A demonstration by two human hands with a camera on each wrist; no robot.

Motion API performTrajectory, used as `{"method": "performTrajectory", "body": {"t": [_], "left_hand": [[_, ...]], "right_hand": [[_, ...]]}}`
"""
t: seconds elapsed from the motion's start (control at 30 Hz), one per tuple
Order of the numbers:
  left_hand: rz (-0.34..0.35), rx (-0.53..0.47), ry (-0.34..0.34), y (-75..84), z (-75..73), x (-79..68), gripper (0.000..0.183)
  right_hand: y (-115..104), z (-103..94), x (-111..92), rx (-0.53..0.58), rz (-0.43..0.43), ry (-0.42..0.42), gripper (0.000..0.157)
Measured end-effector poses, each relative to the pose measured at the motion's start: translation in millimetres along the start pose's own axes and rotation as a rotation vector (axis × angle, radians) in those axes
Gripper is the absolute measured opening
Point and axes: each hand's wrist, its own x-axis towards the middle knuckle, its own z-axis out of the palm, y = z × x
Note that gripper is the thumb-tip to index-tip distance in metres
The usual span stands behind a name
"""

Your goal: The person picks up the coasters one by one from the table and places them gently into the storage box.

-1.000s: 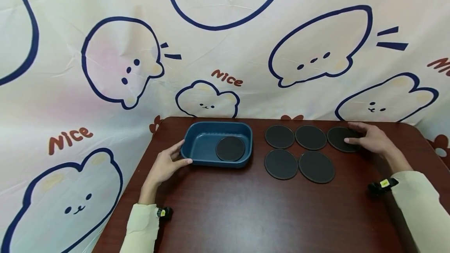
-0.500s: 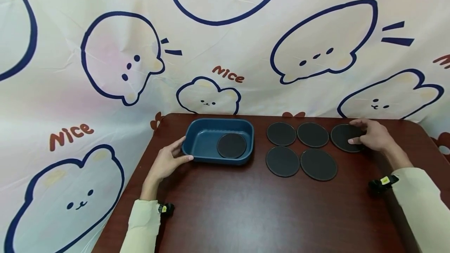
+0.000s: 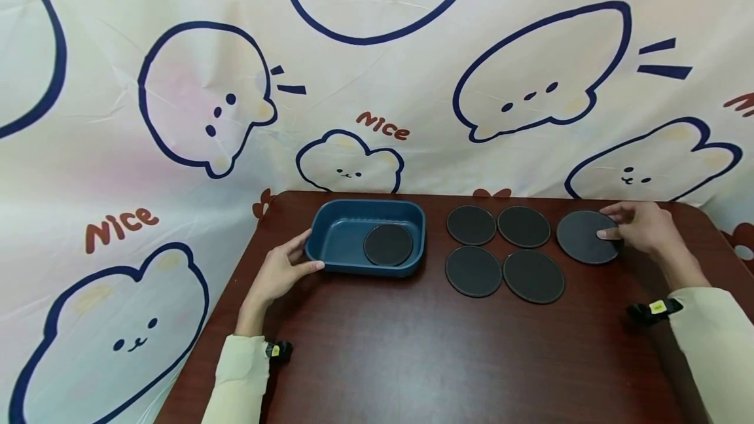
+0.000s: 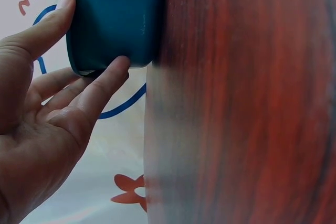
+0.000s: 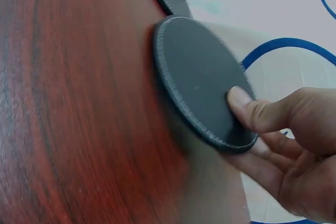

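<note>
My right hand (image 3: 642, 228) pinches a round black leather coaster (image 3: 583, 237), thumb on its top face and fingers beneath the edge. In the right wrist view this coaster (image 5: 202, 77) has pale stitching round its rim and is tilted, lifted off the table. My left hand (image 3: 283, 270) holds the left end of a blue rectangular tray (image 3: 336, 265), thumb and fingers spread around its corner. The left wrist view shows the fingers against the tray's outer wall (image 4: 118, 19). Another black coaster (image 3: 388, 245) lies flat inside the tray, at its right side.
Several more black coasters lie flat between the tray and my right hand, among them a back-row coaster (image 3: 471, 224) and a front-row coaster (image 3: 533, 276). The dark red-brown table (image 3: 436, 358) ends at a printed cloth backdrop (image 3: 424, 103) with cartoon bears.
My right hand has lifted the far-right coaster off the table and moved slightly to the right with it. The left hand and the tray stay in place.
</note>
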Motion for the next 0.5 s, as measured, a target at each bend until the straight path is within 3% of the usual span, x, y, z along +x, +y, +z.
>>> {"method": "performTrajectory", "body": {"t": [0.5], "left_hand": [[-0.005,0.015,0.009,-0.6,0.8,-0.8,0.082]], "right_hand": [[9.3,-11.6,-23.0,0.194,0.042,-0.076,0.057]]}}
